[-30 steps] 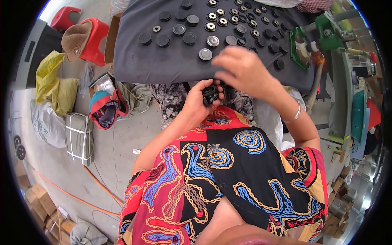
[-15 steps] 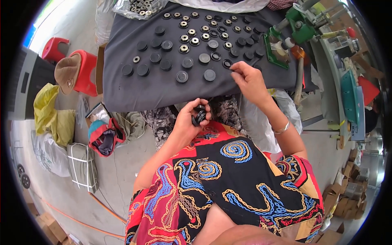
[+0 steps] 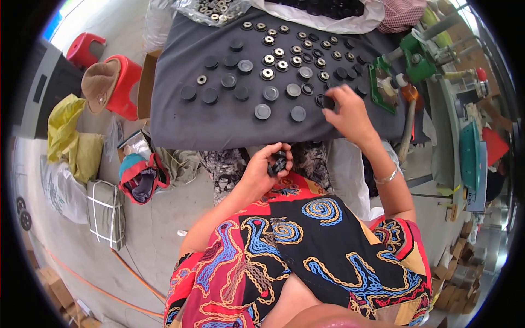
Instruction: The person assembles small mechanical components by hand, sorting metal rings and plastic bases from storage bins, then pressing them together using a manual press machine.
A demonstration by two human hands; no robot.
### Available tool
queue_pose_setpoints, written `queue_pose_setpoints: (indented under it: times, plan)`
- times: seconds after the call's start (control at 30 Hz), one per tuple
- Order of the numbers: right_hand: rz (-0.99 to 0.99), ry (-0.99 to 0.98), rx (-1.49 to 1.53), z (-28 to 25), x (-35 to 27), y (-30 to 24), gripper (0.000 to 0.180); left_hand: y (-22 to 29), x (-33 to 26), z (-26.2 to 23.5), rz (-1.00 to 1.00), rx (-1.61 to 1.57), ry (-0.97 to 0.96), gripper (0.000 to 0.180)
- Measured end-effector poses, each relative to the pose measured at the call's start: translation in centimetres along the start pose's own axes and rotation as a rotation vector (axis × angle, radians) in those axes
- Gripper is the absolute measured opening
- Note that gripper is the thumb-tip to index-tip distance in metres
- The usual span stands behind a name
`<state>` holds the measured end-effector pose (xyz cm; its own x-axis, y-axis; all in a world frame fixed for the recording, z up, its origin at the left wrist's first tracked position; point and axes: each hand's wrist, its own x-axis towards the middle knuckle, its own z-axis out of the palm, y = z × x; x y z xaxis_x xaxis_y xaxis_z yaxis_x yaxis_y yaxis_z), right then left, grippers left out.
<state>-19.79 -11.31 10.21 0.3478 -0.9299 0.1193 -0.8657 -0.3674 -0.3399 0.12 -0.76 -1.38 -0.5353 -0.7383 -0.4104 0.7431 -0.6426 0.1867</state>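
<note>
My left hand, in front of the table's near edge, is curled round several small black round caps. Over the near right part of the cloth, my right hand pinches a black disc-shaped cap between thumb and fingers. Right beside it, partly covered, lies a dark ring-like cap. Loose caps are spread across the cloth; one grey-faced cap is near the front edge. Farther back, several black caps carry shiny metal bearings. A single bearing lies among the caps at the left.
A dark grey cloth covers the table. At the back are a plastic bag of bearings and a white sack of black pieces. A green hand press and a wooden-handled hammer are on the right. Red stools stand left.
The view has shifted, so the table sits lower and farther right. My right hand now shows a black cap in its fingertips beside the ring-like cap. My left hand keeps its caps.
</note>
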Motion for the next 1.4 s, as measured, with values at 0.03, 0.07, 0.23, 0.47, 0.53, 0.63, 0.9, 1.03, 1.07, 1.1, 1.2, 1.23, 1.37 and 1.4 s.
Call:
queue_pose_setpoints:
  times: [0.03,0.07,0.23,0.47,0.53,0.63,0.9,1.03,1.07,1.1,1.2,1.23,1.37,1.4]
  plan:
    - [-0.074,0.023,0.081,-0.4,0.8,-1.0,0.031,-0.1,-0.3,0.0,0.0,-0.006,0.0,0.022]
    - [-0.095,0.001,0.127,-0.6,2.0,-2.5,0.031,-0.2,-0.7,0.0,0.002,-0.013,0.005,0.022]
    - [-0.293,-0.02,0.114,2.3,8.0,-4.3,0.033,0.3,-1.3,0.1,0.02,0.004,0.016,0.023]
    - [-0.319,-0.169,0.022,5.0,11.5,-4.5,0.037,0.5,-1.5,-0.2,0.045,-0.015,0.049,0.022]
    - [-0.297,-0.197,-0.011,5.2,11.8,-4.6,0.038,0.7,-1.7,0.1,0.049,0.007,0.054,0.022]
    - [-0.312,-0.231,-0.041,5.3,12.2,-5.0,0.038,0.9,-1.8,0.1,0.04,0.017,0.045,0.022]
    - [-0.451,0.006,-0.172,3.9,9.9,-5.2,0.03,1.2,-1.6,0.7,0.05,-0.018,0.046,0.037]
    - [-0.603,-0.079,0.131,2.4,3.4,-6.6,0.021,1.0,-1.6,1.1,0.092,0.002,0.05,0.043]
    - [-0.597,-0.192,0.165,2.7,1.8,-6.6,0.02,0.9,-1.5,1.3,0.088,0.008,0.048,0.043]
    - [-0.502,-0.372,0.171,2.4,0.3,-7.3,0.019,0.7,-1.4,1.6,0.114,0.017,0.073,0.043]
    - [-0.388,-0.404,0.119,3.8,-2.6,-7.2,0.016,0.3,-1.5,2.8,0.115,0.083,0.13,0.044]
    - [-0.366,-0.371,0.121,4.2,-3.1,-6.8,0.015,0.2,-1.6,3.2,0.102,0.128,0.17,0.044]
    - [-0.376,-0.147,0.206,4.1,-3.5,-4.6,0.012,-0.5,-1.0,1.7,0.119,0.147,-0.012,0.042]
    - [-0.214,-0.118,0.306,3.2,-3.4,-4.1,0.011,-0.4,-1.0,1.6,0.112,0.164,-0.027,0.041]
